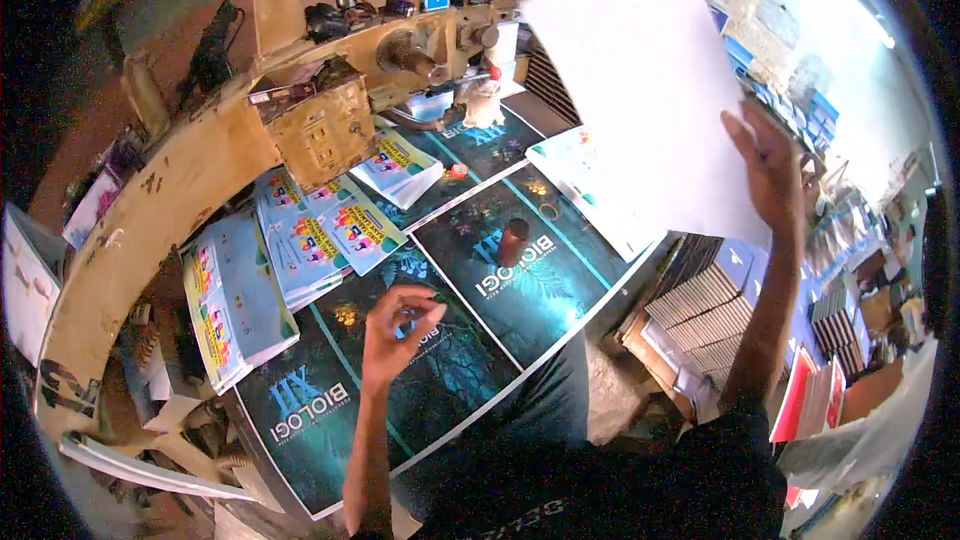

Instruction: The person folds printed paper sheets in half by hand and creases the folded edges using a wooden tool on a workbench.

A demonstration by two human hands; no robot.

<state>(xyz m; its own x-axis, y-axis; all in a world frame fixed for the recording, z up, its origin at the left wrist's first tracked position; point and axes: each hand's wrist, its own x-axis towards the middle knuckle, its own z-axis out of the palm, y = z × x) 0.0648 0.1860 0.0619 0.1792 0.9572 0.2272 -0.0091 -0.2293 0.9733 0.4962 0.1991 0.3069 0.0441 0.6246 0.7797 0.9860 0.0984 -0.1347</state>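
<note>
My right hand (770, 165), raised at the right, grips the edge of a large white sheet (640, 90) that stands tilted in the air. Part of that hand lies against the sheet. Low over the table, my left hand (400, 332) has its thumb and fingers curled into a pinch; whether anything small is between the fingertips cannot be made out. Below it lie dark teal printed cover sheets (460, 360) spread over the tabletop. Fanned stacks of blue and yellow printed booklets (315, 230) sit just beyond my left hand. Another pile of booklets (580, 180) lies partly behind the white sheet.
A worn beige machine (160, 180) with a curved metal frame arches along the left and far side, its boxy part (318, 130) overhanging the booklets. A small dark cylinder (513, 242) stands on the covers. Stacked bound books (705, 305) rise beside the table at the right.
</note>
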